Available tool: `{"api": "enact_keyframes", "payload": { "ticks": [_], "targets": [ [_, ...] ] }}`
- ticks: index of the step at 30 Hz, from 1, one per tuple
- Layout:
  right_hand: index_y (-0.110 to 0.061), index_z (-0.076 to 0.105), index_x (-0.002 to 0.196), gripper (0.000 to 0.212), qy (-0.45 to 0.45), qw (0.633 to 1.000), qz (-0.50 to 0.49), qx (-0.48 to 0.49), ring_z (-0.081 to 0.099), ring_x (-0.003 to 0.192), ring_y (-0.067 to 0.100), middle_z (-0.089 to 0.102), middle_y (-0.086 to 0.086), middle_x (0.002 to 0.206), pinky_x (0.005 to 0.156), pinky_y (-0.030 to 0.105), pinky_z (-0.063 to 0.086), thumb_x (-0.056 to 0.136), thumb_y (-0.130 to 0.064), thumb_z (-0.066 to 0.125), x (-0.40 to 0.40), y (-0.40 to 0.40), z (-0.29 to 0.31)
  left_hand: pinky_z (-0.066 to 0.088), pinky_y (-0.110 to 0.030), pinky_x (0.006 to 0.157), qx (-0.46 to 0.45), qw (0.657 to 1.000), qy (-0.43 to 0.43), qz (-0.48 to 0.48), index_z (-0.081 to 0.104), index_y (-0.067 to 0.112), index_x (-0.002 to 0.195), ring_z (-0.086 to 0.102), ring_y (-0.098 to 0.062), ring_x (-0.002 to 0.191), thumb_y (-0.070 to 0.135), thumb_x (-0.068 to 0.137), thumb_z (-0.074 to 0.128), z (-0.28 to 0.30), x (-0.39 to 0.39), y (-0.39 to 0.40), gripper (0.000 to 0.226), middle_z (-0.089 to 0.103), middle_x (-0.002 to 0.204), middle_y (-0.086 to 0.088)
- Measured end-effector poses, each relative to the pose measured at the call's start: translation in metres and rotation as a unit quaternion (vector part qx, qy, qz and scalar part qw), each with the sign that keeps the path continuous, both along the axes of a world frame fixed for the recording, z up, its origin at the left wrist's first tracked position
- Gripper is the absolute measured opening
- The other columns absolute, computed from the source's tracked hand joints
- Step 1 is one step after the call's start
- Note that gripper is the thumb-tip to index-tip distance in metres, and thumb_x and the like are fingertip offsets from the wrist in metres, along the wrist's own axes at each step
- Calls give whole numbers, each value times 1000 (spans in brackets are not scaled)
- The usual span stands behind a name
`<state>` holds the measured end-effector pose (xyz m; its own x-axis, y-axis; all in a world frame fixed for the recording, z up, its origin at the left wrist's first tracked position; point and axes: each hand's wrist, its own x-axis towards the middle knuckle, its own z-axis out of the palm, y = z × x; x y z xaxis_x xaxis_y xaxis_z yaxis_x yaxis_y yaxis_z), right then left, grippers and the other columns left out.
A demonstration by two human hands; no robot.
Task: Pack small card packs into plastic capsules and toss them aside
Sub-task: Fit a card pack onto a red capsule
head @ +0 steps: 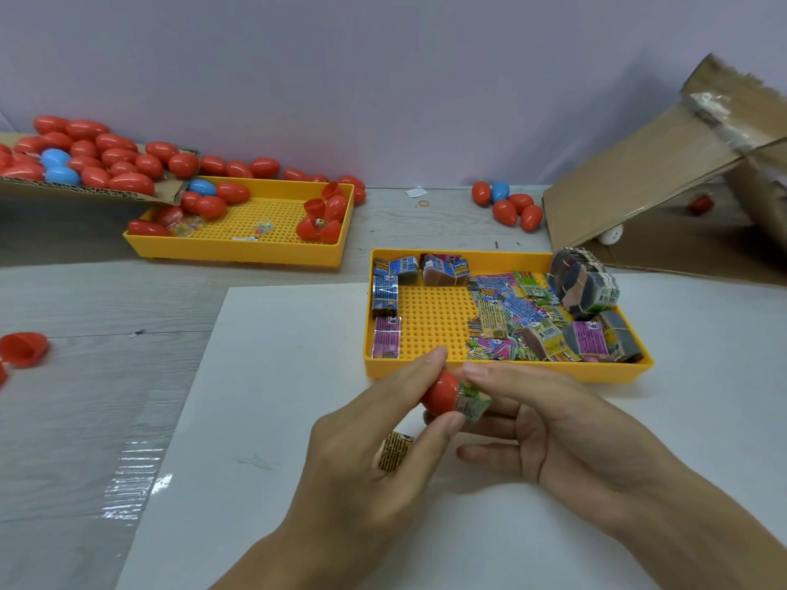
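Observation:
My left hand grips a red capsule half between thumb and fingers, just in front of the near yellow tray. A small green card pack sticks out of the capsule's open end, and my right hand pinches that pack. A yellow-and-black card pack shows under my left palm; whether the hand holds it or it lies on the sheet I cannot tell. The near tray holds many loose and bundled card packs.
A second yellow tray at the back left holds red capsule halves. A cardboard flap carries a heap of red and blue capsules. More closed capsules lie beside an open cardboard box. Red halves lie at the left edge.

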<state>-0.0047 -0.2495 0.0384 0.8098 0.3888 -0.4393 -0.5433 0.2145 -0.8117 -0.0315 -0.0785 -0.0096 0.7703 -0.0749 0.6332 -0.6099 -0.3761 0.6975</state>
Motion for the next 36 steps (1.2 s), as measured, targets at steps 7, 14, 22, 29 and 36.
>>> {"api": "enact_keyframes", "payload": {
  "ticks": [7, 14, 22, 29, 36],
  "targets": [
    [-6, 78, 95, 29, 38, 999, 3, 19, 73, 83, 27, 74, 19, 100, 76, 39, 61, 70, -21, 77, 3, -2, -3, 49, -13, 95, 28, 1000, 2, -7, 63, 1, 126, 63, -2, 117, 21, 89, 72, 1, 1, -2, 43, 66, 126, 0],
    [-9, 78, 93, 29, 47, 999, 7, 12, 74, 78, 25, 74, 19, 99, 69, 35, 60, 67, -22, 79, 4, -3, -4, 48, -15, 97, -5, 997, 62, -46, 62, 6, 129, 61, -1, 120, 21, 88, 64, 1, 1, -1, 44, 66, 128, 6],
    [-15, 80, 87, 24, 59, 998, 10, 32, 72, 68, 20, 74, 12, 87, 54, 29, 58, 65, -23, 80, 4, -2, -4, 48, -13, 95, -108, 967, 204, -111, 62, 28, 128, 61, -1, 119, 35, 85, 63, 4, 1, 4, 43, 66, 125, 22],
    [-14, 79, 96, 26, 79, 993, 25, 85, 75, 79, 29, 74, 17, 96, 52, 29, 58, 73, -28, 76, 1, 2, -1, 54, -18, 88, -150, 967, 180, -104, 65, 36, 129, 64, -4, 116, 29, 90, 66, 4, 2, 6, 40, 69, 122, 18],
    [-12, 78, 87, 20, -66, 998, -15, 9, 74, 79, 25, 74, 14, 90, 51, 25, 55, 74, -26, 83, -5, 0, 1, 51, -31, 101, -179, 961, 172, -125, 59, 29, 134, 62, -18, 123, 19, 89, 67, 0, 2, 5, 48, 67, 131, 5]
  ]
}}
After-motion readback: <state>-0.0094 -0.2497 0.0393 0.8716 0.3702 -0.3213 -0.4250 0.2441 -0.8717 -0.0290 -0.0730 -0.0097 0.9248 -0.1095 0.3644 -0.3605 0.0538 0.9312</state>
